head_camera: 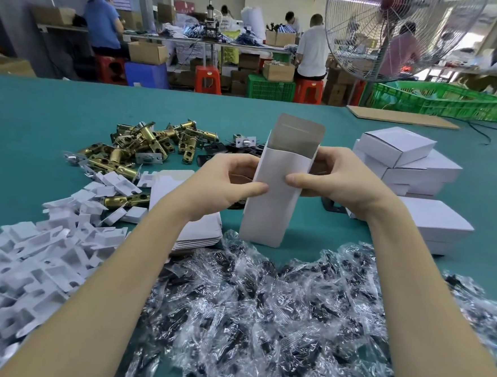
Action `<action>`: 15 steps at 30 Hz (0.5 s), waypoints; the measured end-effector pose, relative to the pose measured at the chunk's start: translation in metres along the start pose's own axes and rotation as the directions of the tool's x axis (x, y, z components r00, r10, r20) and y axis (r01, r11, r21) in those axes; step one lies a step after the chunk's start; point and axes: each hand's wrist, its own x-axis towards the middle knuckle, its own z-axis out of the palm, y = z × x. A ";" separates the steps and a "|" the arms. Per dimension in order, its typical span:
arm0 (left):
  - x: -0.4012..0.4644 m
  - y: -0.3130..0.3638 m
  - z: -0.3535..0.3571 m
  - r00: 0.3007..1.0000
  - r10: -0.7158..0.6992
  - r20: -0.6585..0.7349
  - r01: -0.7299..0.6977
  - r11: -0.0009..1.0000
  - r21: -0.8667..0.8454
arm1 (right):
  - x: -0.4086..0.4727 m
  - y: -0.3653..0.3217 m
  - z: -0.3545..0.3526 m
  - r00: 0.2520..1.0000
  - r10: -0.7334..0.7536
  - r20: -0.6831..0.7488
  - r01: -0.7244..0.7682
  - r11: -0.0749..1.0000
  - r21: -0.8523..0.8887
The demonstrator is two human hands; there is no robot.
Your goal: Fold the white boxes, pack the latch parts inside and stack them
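I hold a white box (272,204) upright above the teal table (40,115), its top flap open and its lower end unfolded. My left hand (221,183) grips its left side with the thumb on the front face. My right hand (339,183) grips the right side, thumb pressed on the front. Brass latch parts (144,145) lie in a heap at the back left. A stack of flat white box blanks (200,232) lies under my left wrist. Closed white boxes (405,158) are stacked at the right.
White card inserts (37,253) are piled at the near left. Clear bags of dark screws (277,308) cover the near table. Black plates (238,149) lie behind the box. A standing fan (393,36), green crates (441,101) and seated workers are beyond the table.
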 end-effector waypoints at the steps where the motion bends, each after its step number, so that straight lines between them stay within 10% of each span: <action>1: 0.000 0.000 0.001 1.000 0.000 0.000 0.000 1.000 0.001 | 0.000 0.001 0.001 1.000 0.001 -0.010 -0.002 1.000 -0.006; 9: 0.005 -0.006 0.006 0.975 -0.033 -0.220 0.003 0.991 -0.136 | 0.003 0.002 0.014 0.954 -0.114 -0.279 0.158 0.977 0.143; 15: 0.002 -0.008 0.002 0.976 -0.004 -0.219 0.002 1.000 -0.008 | 0.003 0.007 0.017 0.958 -0.184 -0.221 0.210 0.973 0.098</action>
